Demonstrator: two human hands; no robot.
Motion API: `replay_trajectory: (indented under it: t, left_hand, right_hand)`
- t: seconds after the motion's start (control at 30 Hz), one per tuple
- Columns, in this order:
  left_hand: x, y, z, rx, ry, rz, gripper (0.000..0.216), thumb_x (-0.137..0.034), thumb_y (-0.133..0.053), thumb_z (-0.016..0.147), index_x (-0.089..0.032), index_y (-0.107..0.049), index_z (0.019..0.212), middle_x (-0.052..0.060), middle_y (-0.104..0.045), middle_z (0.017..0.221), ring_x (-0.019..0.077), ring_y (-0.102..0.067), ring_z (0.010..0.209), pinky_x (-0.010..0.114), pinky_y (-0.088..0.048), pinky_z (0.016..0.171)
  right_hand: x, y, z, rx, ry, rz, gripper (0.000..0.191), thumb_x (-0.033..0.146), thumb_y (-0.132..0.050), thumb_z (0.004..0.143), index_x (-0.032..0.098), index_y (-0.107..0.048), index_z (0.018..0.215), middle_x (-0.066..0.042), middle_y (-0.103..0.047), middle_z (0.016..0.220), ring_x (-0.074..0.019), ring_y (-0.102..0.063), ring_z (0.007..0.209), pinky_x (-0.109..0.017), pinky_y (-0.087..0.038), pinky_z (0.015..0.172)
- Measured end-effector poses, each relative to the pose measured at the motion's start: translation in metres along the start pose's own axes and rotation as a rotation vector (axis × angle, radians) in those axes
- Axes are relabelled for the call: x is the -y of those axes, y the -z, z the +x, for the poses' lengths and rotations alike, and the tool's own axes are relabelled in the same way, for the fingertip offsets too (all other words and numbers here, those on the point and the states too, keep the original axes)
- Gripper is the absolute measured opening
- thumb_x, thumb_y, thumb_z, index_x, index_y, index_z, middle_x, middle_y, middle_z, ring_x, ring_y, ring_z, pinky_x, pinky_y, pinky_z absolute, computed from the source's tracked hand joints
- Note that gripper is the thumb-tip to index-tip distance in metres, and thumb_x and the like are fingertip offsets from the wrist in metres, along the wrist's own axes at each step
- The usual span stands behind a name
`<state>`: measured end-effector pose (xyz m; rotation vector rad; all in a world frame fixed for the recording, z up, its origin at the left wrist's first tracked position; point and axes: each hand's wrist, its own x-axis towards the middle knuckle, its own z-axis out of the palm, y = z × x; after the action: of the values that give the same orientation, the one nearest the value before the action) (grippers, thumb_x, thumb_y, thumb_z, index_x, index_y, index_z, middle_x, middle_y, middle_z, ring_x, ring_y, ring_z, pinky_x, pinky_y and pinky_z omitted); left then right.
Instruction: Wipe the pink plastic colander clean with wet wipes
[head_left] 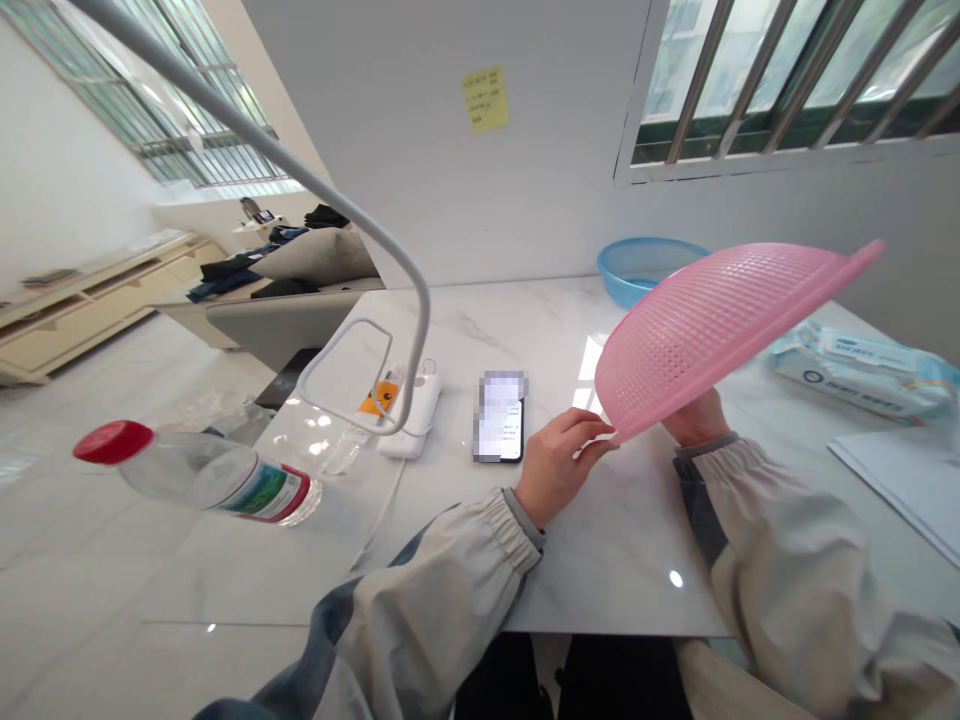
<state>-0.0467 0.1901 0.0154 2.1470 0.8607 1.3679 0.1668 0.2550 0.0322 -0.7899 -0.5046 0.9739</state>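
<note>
A pink perforated plastic basket [705,330] is held tilted above the white marble-look table [450,315], its mesh underside turned up. At its lower left, the fingers and thumb of my left hand [559,462] pinch the rim. My right hand [697,415] is behind the basket's lower right edge; its fingers are hidden, so their grip cannot be made out. A blue plastic basin [619,270] stands at the back, partly covered by the basket. Left of my left hand lies a phone [511,440] with its screen lit.
A clear bottle with a red cap [114,441] stands at the left. Close by are a white power bank [420,420], a cable and a curved white lamp arm [360,210]. On the right lie a wipes pack [862,370] and paper sheets [907,480]. A barred window is behind.
</note>
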Motion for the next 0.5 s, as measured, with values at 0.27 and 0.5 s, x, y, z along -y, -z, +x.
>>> replay_trajectory:
  t: [0.27, 0.5]
  left_hand:
    - [-0.006, 0.004, 0.001, -0.061, -0.028, -0.013, 0.025, -0.041, -0.069, 0.104, -0.018, -0.076, 0.096, 0.007, -0.078, 0.098, 0.0131, -0.072, 0.077, 0.026, -0.061, 0.073]
    - [-0.008, 0.005, 0.001, -0.122, -0.058, -0.009, 0.021, -0.038, -0.069, 0.105, -0.019, -0.075, 0.099, 0.004, -0.076, 0.087, 0.0127, -0.069, 0.074, 0.025, -0.057, 0.069]
  right_hand:
    - [-0.004, 0.02, 0.023, -0.051, 0.025, -0.014, 0.019, 0.021, -0.076, 0.084, 0.018, -0.076, 0.103, -0.004, -0.077, 0.105, -0.0194, -0.073, 0.096, -0.031, -0.066, 0.083]
    - [-0.001, 0.031, 0.036, -0.156, 0.144, 0.037, 0.022, 0.011, -0.079, 0.077, 0.013, -0.079, 0.099, -0.011, -0.079, 0.111, -0.023, -0.075, 0.105, -0.034, -0.064, 0.094]
